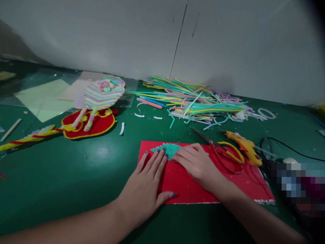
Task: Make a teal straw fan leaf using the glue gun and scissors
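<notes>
My left hand [144, 184] lies flat with its fingers stretched out, the fingertips resting on a teal zigzag piece [170, 149] that looks made of pipe cleaner. At the right side of the same piece is my right hand [199, 166], its fingers bent and held together against it. What the right fingertips touch is partly hidden. Underneath, a red sheet [188, 189] with white bits along its near edge lies on the table. Scissors [225, 152] with yellow and red handles rest across the sheet's upper right, beside a yellow glue gun [245, 147].
A loose pile of pastel pipe cleaners [193, 101] spreads along the wall. To the left lie a striped round pipe-cleaner craft [104, 95], a red heart-shaped piece [101, 127] with yellow trim, and pale paper sheets [45, 98]. A black cable [291, 145] runs at the right.
</notes>
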